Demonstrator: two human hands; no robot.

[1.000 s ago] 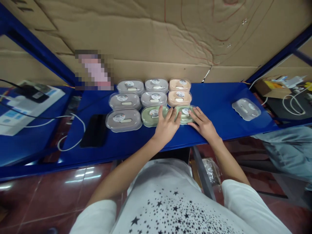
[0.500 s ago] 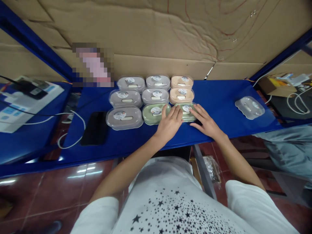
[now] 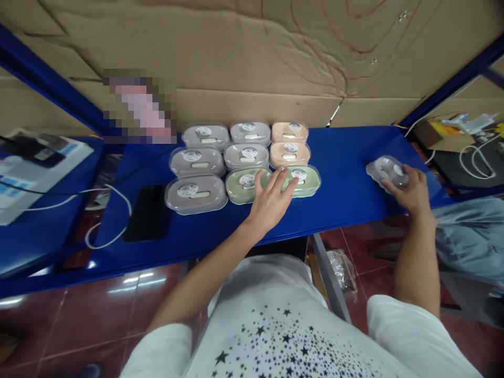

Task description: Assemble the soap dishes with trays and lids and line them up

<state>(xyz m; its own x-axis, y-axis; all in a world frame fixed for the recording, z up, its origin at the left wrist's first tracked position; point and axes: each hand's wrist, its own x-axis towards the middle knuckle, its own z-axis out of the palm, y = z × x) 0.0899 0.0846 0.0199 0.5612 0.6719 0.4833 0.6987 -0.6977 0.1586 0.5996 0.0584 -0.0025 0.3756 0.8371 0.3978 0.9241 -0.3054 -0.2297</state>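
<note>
Small oval cases in clear plastic packs stand in a three-by-three block on the blue shelf (image 3: 342, 194): grey ones (image 3: 196, 193) on the left and middle, two peach ones (image 3: 290, 154) at the back right, two green ones (image 3: 241, 185) in front. My left hand (image 3: 271, 197) lies flat with fingers spread between the two green packs, touching the right green pack (image 3: 305, 180). My right hand (image 3: 409, 190) is far to the right, fingers curled over a lone clear pack (image 3: 385, 169) holding a grey case.
A black phone (image 3: 147, 212) and a white cable (image 3: 106, 210) lie left of the block. A white device (image 3: 35, 163) sits on the far-left shelf. Cardboard (image 3: 252, 58) lines the back. Boxes and cables (image 3: 468, 142) crowd the right. Another person's grey-clad leg (image 3: 468, 236) is at right.
My right hand left the right green pack and swung right to the lone clear pack, closing over it. My left hand stayed by the green packs.
</note>
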